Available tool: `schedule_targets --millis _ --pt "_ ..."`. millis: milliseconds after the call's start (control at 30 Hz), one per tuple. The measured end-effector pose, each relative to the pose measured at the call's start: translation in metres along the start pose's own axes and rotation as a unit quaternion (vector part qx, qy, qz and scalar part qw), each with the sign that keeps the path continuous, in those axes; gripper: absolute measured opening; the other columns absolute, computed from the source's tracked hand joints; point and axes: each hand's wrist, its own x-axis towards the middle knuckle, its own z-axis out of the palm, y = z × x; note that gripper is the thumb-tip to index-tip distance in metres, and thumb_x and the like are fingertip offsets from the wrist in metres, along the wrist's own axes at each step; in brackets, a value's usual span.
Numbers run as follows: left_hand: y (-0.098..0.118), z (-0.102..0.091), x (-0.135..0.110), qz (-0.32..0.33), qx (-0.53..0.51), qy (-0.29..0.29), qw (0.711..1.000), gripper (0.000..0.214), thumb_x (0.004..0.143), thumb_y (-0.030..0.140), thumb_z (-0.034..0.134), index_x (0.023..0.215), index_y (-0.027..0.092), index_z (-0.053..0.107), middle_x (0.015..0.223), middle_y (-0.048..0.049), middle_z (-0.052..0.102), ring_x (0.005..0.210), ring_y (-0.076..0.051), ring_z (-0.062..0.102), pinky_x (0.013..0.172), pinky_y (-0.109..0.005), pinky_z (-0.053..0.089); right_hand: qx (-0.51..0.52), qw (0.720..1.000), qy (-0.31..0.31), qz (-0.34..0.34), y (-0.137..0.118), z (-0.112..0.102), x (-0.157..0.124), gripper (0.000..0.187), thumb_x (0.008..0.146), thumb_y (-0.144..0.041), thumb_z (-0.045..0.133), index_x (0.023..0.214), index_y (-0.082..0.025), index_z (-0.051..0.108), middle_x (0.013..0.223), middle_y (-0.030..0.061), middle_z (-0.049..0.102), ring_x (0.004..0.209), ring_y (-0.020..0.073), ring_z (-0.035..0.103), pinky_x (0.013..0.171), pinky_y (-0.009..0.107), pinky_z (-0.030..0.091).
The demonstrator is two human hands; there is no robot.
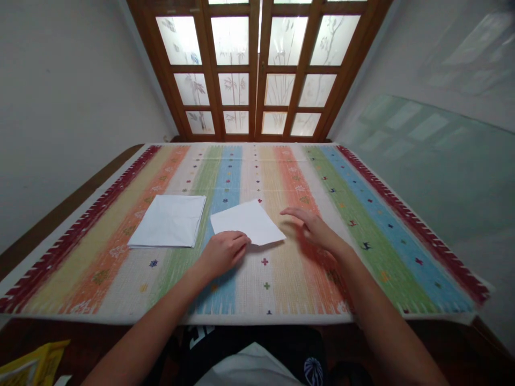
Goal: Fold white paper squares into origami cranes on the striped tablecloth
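Note:
A single square sheet of white paper (249, 221) is turned at an angle in the middle of the table, its near edge slightly raised. My left hand (226, 251) grips that near edge, fingers closed on it. To the right of the sheet hovers my right hand (311, 228), apart from the paper, fingers stretched out with nothing in them. A neat stack of white square paper (168, 221) lies to the left of the sheet, touched by neither hand.
A striped, patterned tablecloth (289, 289) covers the table. Beyond its far edge stand wooden doors with glass panes (233, 88). Walls close in on both sides, with a pale glass-like panel (434, 177) at the right. Something yellow (44, 362) shows at the lower left.

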Motion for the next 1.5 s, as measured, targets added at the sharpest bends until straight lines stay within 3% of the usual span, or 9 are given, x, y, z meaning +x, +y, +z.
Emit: schedule_targets --millis 100,300,433,567,800,900,1033,1233,1500 --pt "-0.002 0.006 0.006 0.053 -0.080 0.013 0.995 0.027 0.104 0.020 0.051 0.112 0.019 0.077 0.112 -0.0108 0.080 0.102 -0.024 0.075 0.094 -0.040 0.060 0.035 0.999 -0.026 -0.009 0.014 0.007 0.000 0.038 0.101 -0.019 0.053 0.129 -0.026 0.077 0.133 0.0114 0.075 0.127 0.0282 0.070 0.113 0.052 0.054" --pt "-0.019 0.016 0.015 0.011 -0.154 0.049 0.987 0.029 0.105 0.026 0.050 0.112 0.019 0.077 0.109 -0.0101 0.081 0.102 -0.023 0.077 0.094 -0.040 0.062 0.049 0.994 -0.092 -0.015 0.021 0.019 -0.012 0.043 0.094 -0.015 0.059 0.132 -0.027 0.076 0.140 0.0111 0.072 0.131 0.0278 0.067 0.113 0.051 0.052" --pt "-0.037 0.016 0.014 -0.026 -0.227 0.073 0.971 0.024 0.099 0.031 0.062 0.115 0.019 0.075 0.111 -0.0104 0.081 0.097 -0.022 0.078 0.092 -0.039 0.064 0.046 0.997 -0.057 0.006 0.023 0.025 -0.011 0.036 0.091 -0.016 0.063 0.123 -0.025 0.079 0.128 0.0118 0.077 0.122 0.0287 0.071 0.108 0.051 0.054" --pt "-0.056 0.008 0.007 -0.058 -0.242 0.056 0.967 0.056 0.080 0.026 0.076 0.135 0.021 0.067 0.125 -0.0105 0.078 0.114 -0.028 0.075 0.107 -0.046 0.058 0.051 0.998 -0.001 0.038 0.024 0.030 -0.008 0.026 0.097 -0.022 0.058 0.110 -0.024 0.080 0.112 0.0104 0.081 0.106 0.0269 0.076 0.098 0.046 0.058" --pt "-0.069 0.012 0.006 -0.154 -0.195 0.019 0.968 0.021 0.095 0.040 0.064 0.095 0.021 0.071 0.091 -0.0057 0.080 0.086 -0.025 0.075 0.086 -0.041 0.059 0.010 0.993 0.012 0.117 0.017 0.031 -0.009 0.031 0.104 -0.040 0.056 0.089 -0.021 0.075 0.082 0.0066 0.078 0.070 0.0235 0.070 0.067 0.033 0.053" --pt "-0.065 0.017 0.011 -0.203 -0.189 0.061 0.959 0.030 0.092 0.038 0.067 0.117 0.021 0.066 0.087 -0.0023 0.078 0.081 -0.023 0.074 0.083 -0.037 0.058 0.023 0.987 0.056 0.152 0.016 0.034 -0.008 0.029 0.100 -0.040 0.062 0.118 -0.019 0.072 0.074 0.0029 0.074 0.063 0.0215 0.066 0.063 0.031 0.050" --pt "-0.058 0.022 0.014 -0.244 -0.178 0.094 0.949 0.053 0.092 0.032 0.067 0.142 0.022 0.053 0.083 0.0023 0.074 0.075 -0.021 0.072 0.083 -0.036 0.057 0.038 0.978 0.100 0.178 0.017 0.041 -0.005 0.075 0.093 -0.032 0.070 0.162 -0.021 0.043 0.067 -0.0052 0.065 0.056 0.0189 0.061 0.061 0.030 0.051" --pt "-0.050 0.035 0.016 -0.232 -0.087 0.106 0.963 0.049 0.097 0.026 0.061 0.145 0.024 0.054 0.086 -0.0008 0.069 0.081 -0.023 0.070 0.086 -0.037 0.057 -0.064 0.988 0.071 0.122 0.015 0.048 -0.005 0.025 0.096 -0.025 0.066 0.117 -0.024 0.079 0.100 0.0082 0.065 0.079 0.0210 0.065 0.078 0.038 0.059" --pt "-0.047 0.045 0.019 -0.080 0.010 0.084 0.993 0.031 0.100 0.013 0.053 0.117 0.023 0.076 0.112 -0.0109 0.063 0.103 -0.026 0.062 0.094 -0.041 0.056 -0.061 0.996 -0.054 -0.043 -0.006 0.050 -0.001 0.034 0.103 -0.015 0.053 0.117 -0.027 0.081 0.130 0.0122 0.070 0.123 0.0283 0.064 0.107 0.051 0.054"
